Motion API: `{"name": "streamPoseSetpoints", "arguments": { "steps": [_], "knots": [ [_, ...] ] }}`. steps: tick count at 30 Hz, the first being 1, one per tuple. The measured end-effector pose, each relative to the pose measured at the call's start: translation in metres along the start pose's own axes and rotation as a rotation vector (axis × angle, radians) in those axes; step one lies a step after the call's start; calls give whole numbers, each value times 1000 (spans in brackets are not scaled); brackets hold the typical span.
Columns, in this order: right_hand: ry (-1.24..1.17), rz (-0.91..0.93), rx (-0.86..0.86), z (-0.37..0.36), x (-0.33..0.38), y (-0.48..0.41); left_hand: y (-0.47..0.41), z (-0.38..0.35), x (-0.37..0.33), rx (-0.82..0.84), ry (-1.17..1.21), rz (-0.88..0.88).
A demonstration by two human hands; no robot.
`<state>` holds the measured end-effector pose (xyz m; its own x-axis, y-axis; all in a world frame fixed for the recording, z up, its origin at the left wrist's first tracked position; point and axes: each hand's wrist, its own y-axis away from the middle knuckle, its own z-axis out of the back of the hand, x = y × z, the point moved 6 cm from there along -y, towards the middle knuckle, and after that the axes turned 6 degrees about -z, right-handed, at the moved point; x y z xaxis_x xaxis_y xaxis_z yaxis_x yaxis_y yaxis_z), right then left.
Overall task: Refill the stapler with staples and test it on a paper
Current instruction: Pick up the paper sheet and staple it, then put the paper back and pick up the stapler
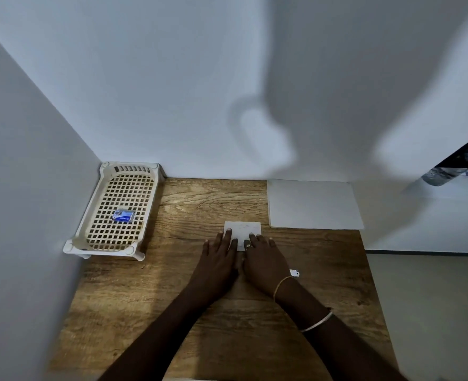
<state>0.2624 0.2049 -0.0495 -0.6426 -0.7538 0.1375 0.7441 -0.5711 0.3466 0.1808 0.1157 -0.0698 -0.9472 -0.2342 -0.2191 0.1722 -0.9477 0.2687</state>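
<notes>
Flat, both palms: left hand (218, 257), right hand (264, 258), fingers spread on small paper (243, 229); edges table-square.

head view | worn on the person's head | faces forward and down | close over the wooden surface (200, 312) | back wall (172, 78) fills upper frame

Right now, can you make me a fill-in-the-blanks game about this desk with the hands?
1. The small blue box lies inside the cream ____.
2. Both hands, left hand and right hand, press flat on a small white ____.
3. The table is made to look like ____.
4. The right hand wears a ____ on one finger.

Missing words: basket; paper; wood; ring
</notes>
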Motion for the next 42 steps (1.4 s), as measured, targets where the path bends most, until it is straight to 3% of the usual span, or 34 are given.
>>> {"name": "streamPoseSetpoints", "arguments": {
  "steps": [5, 42],
  "knots": [
    [15, -24, 77, -11, -2, -2, -3, -16, 9, 109, -41, -37],
    [-54, -50, 24, 35, -31, -129, -128, 28, 63, 60, 25, -7]
  ]
}}
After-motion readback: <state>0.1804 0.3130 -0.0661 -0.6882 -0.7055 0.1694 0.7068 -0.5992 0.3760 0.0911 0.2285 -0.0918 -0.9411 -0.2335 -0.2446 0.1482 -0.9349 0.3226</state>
